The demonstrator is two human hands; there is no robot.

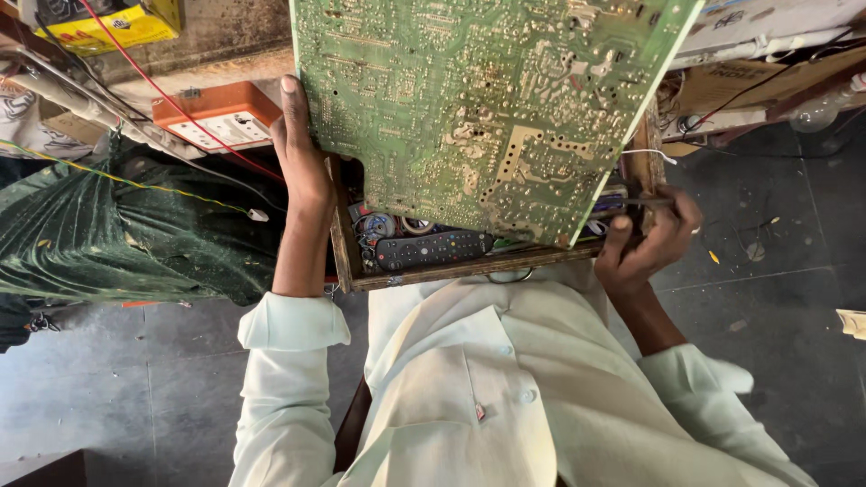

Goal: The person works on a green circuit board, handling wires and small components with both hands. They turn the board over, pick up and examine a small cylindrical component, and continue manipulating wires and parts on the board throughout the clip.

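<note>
You sit above a dark grey tiled floor (108,397) with small bits scattered on it. A green cloth (99,234) lies to your left. An orange and white socket box (221,115) rests on a worn, stained ledge (225,41) crossed by wires.

The circuit board (487,108) was green, laced with pale silvery solder tracks (denser toward its lower edge). The remote (433,248) was black with coloured buttons, the wooden tray (433,271) brown, the socket box (221,117) orange and white, the cloth (108,234) dark green, the shirt (469,397) pale cream.
</note>
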